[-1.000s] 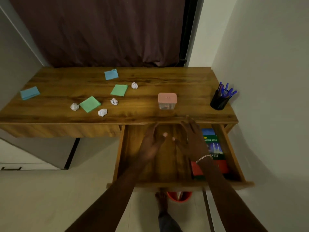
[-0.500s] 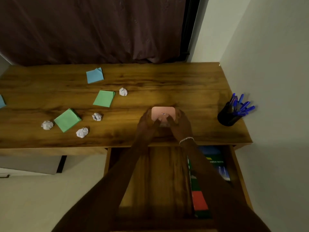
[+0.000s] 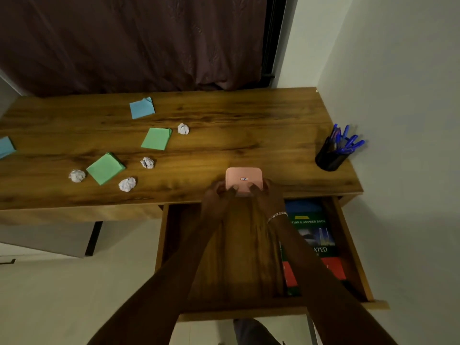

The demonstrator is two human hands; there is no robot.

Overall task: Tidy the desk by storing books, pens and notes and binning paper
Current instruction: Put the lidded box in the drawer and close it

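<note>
A small pink-lidded box (image 3: 244,177) stands near the front edge of the wooden desk (image 3: 249,135). My left hand (image 3: 217,194) grips its left side and my right hand (image 3: 265,192) grips its right side, thumbs on the lid. Below the desk edge the drawer (image 3: 164,235) is pulled out, with a green and red book (image 3: 316,235) lying in its right part. Two green note pads (image 3: 157,138) (image 3: 105,168) and two blue ones (image 3: 142,108) (image 3: 5,146) lie on the left half. Several crumpled paper balls (image 3: 127,184) are scattered among them.
A black cup of blue pens (image 3: 332,155) stands at the desk's right edge by the wall. A dark curtain (image 3: 139,41) hangs behind the desk. A grey cabinet (image 3: 47,237) sits under the left side.
Both hands rose from above the open drawer to the pink box and closed on its two sides. The view also moved nearer to the desk.
</note>
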